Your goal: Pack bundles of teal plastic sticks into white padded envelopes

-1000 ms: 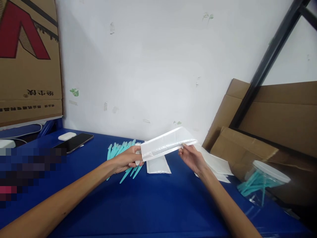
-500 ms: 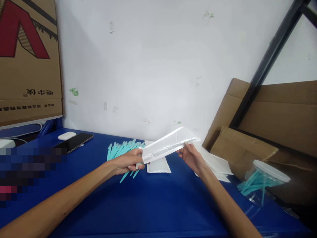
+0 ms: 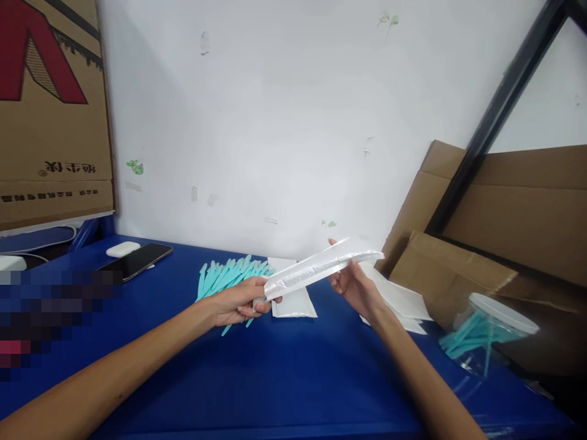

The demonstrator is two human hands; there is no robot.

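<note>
Spanning the blue bench (image 3: 266,385), which fills 6 o'clock nearest the camera; clock centred on the held mailer. Both hands are on it: left hand (image 3: 238,302) at 8 o'clock, thumb and fingers pinching the left end; right hand (image 3: 360,292) at 4 o'clock, thumb on the near edge, one fingertip poking past the top edge. White padded mailer (image 3: 316,272) is held up off the bench, tilted, right end higher, glossy strip facing camera. Small translucent bit (image 3: 259,303) at left fingertips, can't tell what. Clear lidded jar (image 3: 507,315) between 3 and 4 o'clock, teal sticks inside. Second mailer (image 3: 293,305) flat on bench at 7, partly covered by the held one. More flat white mailers (image 3: 406,302) at 4, just beyond right hand. Loose teal pile (image 3: 224,275) at 9, partly behind left hand. Black phone (image 3: 144,261) further out at 9, white case (image 3: 123,249) just beyond. Farthest: brown cardboard (image 3: 527,214) at 2, printed carton (image 3: 64,137) at 10, white wall (image 3: 284,122) at 12.
</note>
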